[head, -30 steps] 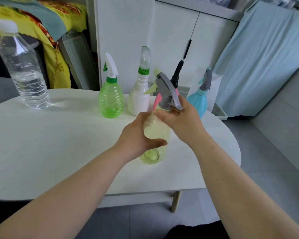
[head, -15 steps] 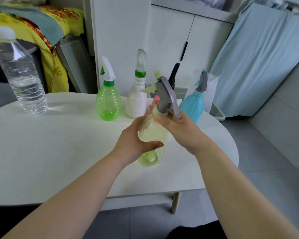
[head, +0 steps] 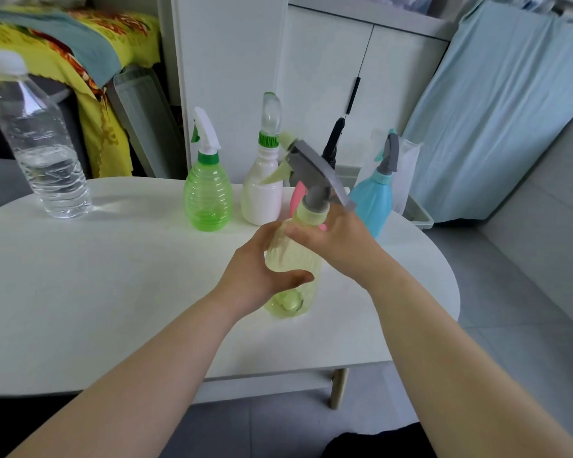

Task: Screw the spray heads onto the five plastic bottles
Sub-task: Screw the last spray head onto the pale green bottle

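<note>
Now left hand (head: 255, 276) grips upright yellow bottle (head: 293, 259), right hand (head: 339, 247) neck; nozzle (head: 286, 139) left

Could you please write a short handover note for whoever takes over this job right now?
The left hand grips the yellow bottle by its body. The right hand pinches the collar of its grey spray head, seated on the neck; tightness unclear.
The green bottle, white bottle and blue bottle stand at the back of the table with heads on.
The pink bottle is mostly hidden behind the held one.
Left: finish tightening this head, then check the pink one.
</note>
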Demonstrator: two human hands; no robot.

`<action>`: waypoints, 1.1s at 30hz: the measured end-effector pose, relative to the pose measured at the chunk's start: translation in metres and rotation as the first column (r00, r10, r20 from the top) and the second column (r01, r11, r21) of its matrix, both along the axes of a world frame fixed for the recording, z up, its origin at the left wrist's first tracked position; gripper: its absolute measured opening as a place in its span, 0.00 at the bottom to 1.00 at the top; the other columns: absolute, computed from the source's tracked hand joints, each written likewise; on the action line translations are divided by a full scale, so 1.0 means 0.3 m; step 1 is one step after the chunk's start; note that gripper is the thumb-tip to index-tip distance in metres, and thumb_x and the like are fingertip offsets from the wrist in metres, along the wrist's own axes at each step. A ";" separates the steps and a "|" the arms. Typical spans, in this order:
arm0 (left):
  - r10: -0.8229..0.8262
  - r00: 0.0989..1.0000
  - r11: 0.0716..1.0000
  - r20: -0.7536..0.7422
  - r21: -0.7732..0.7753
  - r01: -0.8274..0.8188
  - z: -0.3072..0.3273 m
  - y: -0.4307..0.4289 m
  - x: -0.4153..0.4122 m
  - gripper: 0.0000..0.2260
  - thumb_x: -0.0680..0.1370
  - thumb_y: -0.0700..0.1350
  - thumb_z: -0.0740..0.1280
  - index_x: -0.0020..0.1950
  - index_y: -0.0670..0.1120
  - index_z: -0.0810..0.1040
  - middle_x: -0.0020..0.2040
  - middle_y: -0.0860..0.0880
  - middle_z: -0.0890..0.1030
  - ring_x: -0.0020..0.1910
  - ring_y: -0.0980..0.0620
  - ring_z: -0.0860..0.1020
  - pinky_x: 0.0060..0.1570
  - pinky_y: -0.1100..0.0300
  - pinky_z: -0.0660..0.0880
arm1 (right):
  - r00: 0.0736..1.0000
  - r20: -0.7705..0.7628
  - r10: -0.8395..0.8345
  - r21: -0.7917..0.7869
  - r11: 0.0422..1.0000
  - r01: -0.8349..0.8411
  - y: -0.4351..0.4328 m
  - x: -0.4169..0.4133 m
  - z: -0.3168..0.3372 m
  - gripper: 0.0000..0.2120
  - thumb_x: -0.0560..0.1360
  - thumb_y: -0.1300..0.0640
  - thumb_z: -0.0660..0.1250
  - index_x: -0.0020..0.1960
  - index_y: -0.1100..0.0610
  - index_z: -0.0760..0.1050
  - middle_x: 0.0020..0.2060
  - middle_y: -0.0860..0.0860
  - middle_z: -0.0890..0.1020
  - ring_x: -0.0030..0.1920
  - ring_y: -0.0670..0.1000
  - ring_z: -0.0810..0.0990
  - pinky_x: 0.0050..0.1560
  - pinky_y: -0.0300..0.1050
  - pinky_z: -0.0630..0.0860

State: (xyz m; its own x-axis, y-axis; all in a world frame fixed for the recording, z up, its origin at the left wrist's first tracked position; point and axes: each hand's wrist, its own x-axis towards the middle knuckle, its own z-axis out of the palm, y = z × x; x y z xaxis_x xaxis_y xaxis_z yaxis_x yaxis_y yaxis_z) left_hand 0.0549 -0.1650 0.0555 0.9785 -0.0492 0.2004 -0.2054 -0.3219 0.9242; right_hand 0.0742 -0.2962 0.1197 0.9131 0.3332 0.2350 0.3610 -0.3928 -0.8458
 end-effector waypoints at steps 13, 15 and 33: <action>0.003 1.000 1.000 -0.001 -0.013 -0.003 -0.011 0.000 0.005 0.33 0.61 0.48 0.76 0.62 0.59 0.66 0.50 0.63 0.73 0.55 0.61 0.70 0.50 0.75 0.63 | 0.991 -0.082 0.111 0.067 0.992 -0.105 -0.025 0.014 0.030 0.27 0.71 0.62 0.66 0.68 0.54 0.62 0.61 0.54 0.75 0.62 0.50 0.73 0.66 0.50 0.70; 0.009 1.000 1.000 0.002 -0.007 -0.009 -0.009 0.001 0.006 0.33 0.61 0.48 0.76 0.62 0.57 0.66 0.48 0.68 0.71 0.53 0.61 0.70 0.44 0.84 0.61 | 0.977 -0.144 0.159 0.150 0.979 -0.137 -0.018 0.025 0.035 0.25 0.73 0.64 0.63 0.68 0.54 0.63 0.64 0.52 0.73 0.64 0.46 0.70 0.64 0.41 0.71; -0.015 1.000 0.999 0.003 -0.042 0.015 -0.025 0.005 0.017 0.31 0.60 0.49 0.76 0.58 0.63 0.66 0.52 0.63 0.73 0.56 0.61 0.70 0.47 0.79 0.64 | 0.963 -0.150 0.224 0.271 0.946 -0.177 -0.002 0.061 0.030 0.09 0.69 0.65 0.68 0.48 0.58 0.73 0.36 0.43 0.84 0.42 0.42 0.82 0.42 0.32 0.76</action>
